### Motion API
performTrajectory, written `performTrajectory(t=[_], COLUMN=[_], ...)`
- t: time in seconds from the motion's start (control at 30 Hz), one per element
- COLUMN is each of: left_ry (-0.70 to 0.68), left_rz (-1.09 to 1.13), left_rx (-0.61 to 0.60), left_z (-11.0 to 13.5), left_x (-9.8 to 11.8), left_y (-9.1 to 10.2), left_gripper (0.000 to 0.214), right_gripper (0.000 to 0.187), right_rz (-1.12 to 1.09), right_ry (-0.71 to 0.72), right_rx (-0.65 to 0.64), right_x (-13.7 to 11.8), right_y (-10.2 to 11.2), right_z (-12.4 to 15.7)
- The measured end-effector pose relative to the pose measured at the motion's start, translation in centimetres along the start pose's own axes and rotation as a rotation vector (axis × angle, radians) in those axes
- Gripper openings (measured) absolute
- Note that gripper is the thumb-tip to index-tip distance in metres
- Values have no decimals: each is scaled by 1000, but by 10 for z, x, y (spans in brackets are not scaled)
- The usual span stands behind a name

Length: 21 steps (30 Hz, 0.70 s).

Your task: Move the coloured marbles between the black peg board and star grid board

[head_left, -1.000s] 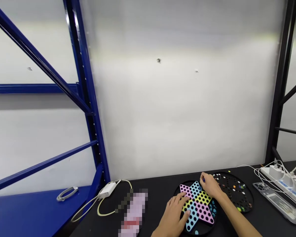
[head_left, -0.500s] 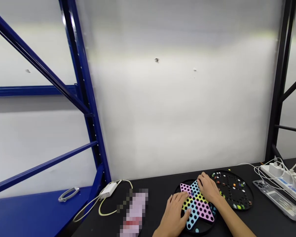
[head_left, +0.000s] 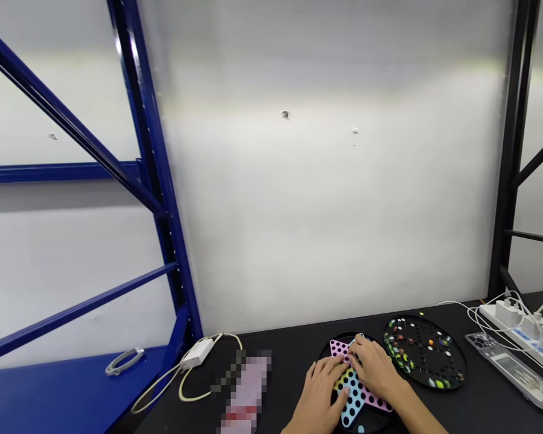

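A star-shaped Chinese checkers board (head_left: 353, 398), pink, blue and yellow with dark holes, lies on a round black tray (head_left: 371, 424). My left hand (head_left: 320, 390) rests on its left side, fingers stretched out and thumb apart, with nothing in its grip. Over the upper middle of the board is my right hand (head_left: 374, 366), its fingers bent and closed together. Their tips come down beside my left fingertips, and whatever they pinch, if anything, is hidden. Much of the board's upper right is covered by this hand.
To the right, a second round black tray (head_left: 464, 364) holds several coloured marbles. Beyond it lie a clear-cased device (head_left: 511, 371) and a white power strip (head_left: 529, 334) with cables. At left are a white adapter (head_left: 198, 353) with a cord and a pixelated pink item (head_left: 248, 392).
My right hand has moved left across the board, from its upper right to beside my left fingers, covering the dark blue spot seen there before. My left hand stays almost in place.
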<state>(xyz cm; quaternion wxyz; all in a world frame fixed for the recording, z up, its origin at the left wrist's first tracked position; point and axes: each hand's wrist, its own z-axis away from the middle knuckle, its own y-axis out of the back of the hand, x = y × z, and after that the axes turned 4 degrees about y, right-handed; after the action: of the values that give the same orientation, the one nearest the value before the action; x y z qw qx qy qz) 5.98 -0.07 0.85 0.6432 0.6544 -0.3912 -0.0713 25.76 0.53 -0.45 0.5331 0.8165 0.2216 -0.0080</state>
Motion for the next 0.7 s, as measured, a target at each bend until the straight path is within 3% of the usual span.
performTrajectory(t=[0.1, 0.23, 0.37, 0.47, 0.6, 0.7], left_ry=[9, 16, 37, 35, 77, 253], left_rz=[6, 20, 47, 41, -54, -256], left_rx=[1, -12, -35, -35, 31, 207], left_z=[1, 1, 1, 2, -1, -4], left_x=[-1, -1, 0, 0, -5, -17], left_y=[-1, 2, 4, 3, 8, 22], left_gripper=[44, 44, 44, 43, 47, 52], right_gripper=[26, 24, 35, 41, 41, 42], right_rz=[51, -73, -273, -273, -90, 24], right_ry=[-93, -197, -340, -498, -644, -673], right_rx=[35, 88, 256, 357, 292, 209], right_x=[19, 48, 80, 113, 148, 154], right_y=[-1, 5, 14, 21, 27, 30], right_z=[3, 7, 8, 15, 35, 46])
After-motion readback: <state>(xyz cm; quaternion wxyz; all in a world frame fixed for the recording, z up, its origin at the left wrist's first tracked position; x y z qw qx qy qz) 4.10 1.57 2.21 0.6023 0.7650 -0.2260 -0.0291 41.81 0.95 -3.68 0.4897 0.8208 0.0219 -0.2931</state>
